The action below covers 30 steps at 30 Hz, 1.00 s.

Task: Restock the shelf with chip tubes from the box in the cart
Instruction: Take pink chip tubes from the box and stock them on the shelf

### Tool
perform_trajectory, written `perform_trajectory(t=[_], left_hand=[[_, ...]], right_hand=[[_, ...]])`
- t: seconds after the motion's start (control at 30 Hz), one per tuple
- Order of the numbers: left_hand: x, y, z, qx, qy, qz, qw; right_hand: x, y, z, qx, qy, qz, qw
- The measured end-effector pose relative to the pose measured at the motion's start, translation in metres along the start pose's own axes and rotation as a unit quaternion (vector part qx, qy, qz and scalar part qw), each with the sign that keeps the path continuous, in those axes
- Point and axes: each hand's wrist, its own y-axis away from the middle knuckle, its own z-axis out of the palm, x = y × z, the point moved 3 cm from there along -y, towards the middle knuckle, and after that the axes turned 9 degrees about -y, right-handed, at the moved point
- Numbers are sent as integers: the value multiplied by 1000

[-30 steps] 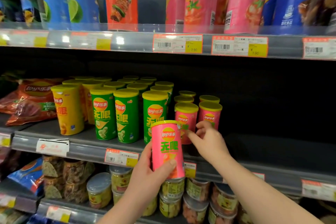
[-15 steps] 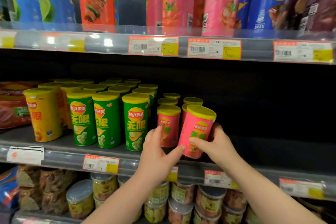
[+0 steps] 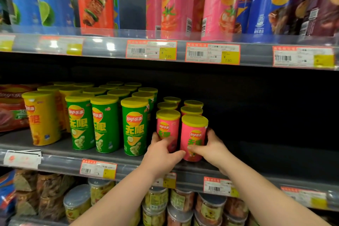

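Two short pink chip tubes, yellow lids, Lay's logo, both upright and side by side at the front of the middle shelf (image 3: 60,160).
- Right pink tube (image 3: 194,134): nearest the edge, gripped low by the right hand (image 3: 211,147).
- Left pink tube (image 3: 167,126): set slightly further back, lower half wrapped by the left hand (image 3: 161,154).
- Rear pink tubes (image 3: 191,110): two short rows behind, mostly lids showing.
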Motion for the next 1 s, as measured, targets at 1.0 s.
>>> perform_trajectory(t=[1.0], left_hand=[[-3,-22,7,16,-78,-28,996]], right_hand=[[15,-40,1,9,56,17,998]])
